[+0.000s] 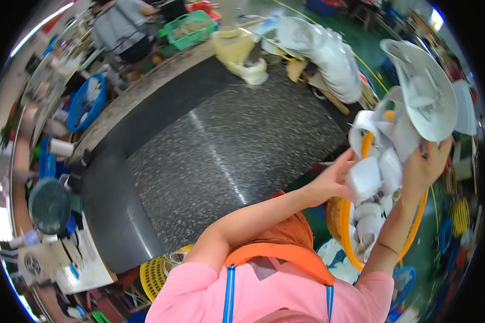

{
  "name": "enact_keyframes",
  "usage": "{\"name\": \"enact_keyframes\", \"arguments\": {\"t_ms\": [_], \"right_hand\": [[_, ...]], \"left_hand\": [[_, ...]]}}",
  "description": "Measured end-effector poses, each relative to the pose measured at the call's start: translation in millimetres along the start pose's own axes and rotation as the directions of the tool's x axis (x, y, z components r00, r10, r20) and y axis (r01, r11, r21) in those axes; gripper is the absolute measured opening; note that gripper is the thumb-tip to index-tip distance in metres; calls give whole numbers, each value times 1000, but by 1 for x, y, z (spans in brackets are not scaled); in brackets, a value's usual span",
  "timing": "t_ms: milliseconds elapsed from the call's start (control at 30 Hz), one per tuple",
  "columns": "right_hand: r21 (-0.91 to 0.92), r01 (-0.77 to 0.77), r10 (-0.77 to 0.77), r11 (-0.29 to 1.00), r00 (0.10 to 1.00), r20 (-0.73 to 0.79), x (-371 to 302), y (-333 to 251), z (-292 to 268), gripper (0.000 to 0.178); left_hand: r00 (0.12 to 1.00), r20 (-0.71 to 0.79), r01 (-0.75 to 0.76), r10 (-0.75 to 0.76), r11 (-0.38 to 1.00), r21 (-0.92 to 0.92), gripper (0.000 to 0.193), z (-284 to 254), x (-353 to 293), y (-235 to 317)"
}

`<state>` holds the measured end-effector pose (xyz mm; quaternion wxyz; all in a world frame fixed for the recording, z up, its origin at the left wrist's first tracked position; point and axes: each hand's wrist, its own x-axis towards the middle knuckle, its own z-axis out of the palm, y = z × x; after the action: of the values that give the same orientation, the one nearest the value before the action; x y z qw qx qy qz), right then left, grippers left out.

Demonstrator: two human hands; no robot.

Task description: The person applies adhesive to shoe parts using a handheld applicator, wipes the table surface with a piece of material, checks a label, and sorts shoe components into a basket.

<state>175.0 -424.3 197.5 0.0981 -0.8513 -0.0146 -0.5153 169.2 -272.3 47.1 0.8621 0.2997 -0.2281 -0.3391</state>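
At the right, my right hand (427,164) is closed on the lower end of a large, pale, curved shell (428,91), which stands tilted above a yellow basket (346,231). My left hand (334,180) reaches across my body to the same basket. Its thumb and fingers close about a small white rounded piece (365,178), slightly blurred. Between the hands, several white curved pieces (392,168) pile above the rim. More white pieces (369,220) lie lower in the basket. What they are made for cannot be made out.
A dark speckled table (237,140) spans the middle. On its far edge stand a cream-coloured moulded object (237,54) and a white plastic-wrapped bundle (337,64). A blue basket (86,102) and a green basket (190,29) lie beyond. Another person (121,29) sits far left.
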Motion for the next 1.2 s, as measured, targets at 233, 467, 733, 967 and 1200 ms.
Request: {"name": "enact_keyframes", "arguments": {"t_ms": [233, 467, 733, 967, 1200], "right_hand": [[652, -22, -198, 758, 944, 263, -8, -207, 126, 38], [697, -179, -264, 694, 838, 478, -50, -331, 286, 21], [628, -348, -151, 696, 784, 602, -35, -358, 321, 23], [597, -329, -192, 731, 740, 644, -74, -370, 316, 22], [601, -316, -199, 734, 747, 635, -61, -360, 320, 21]], "left_hand": [[452, -692, -542, 563, 789, 289, 24, -58, -173, 139], [209, -765, -491, 609, 742, 457, 20, -191, -300, 240], [-381, -692, -295, 613, 629, 719, 21, -272, -431, 337], [206, -537, 804, 818, 171, 569, 41, -132, -251, 291], [372, -332, 520, 867, 102, 848, 59, -136, -261, 293]]}}
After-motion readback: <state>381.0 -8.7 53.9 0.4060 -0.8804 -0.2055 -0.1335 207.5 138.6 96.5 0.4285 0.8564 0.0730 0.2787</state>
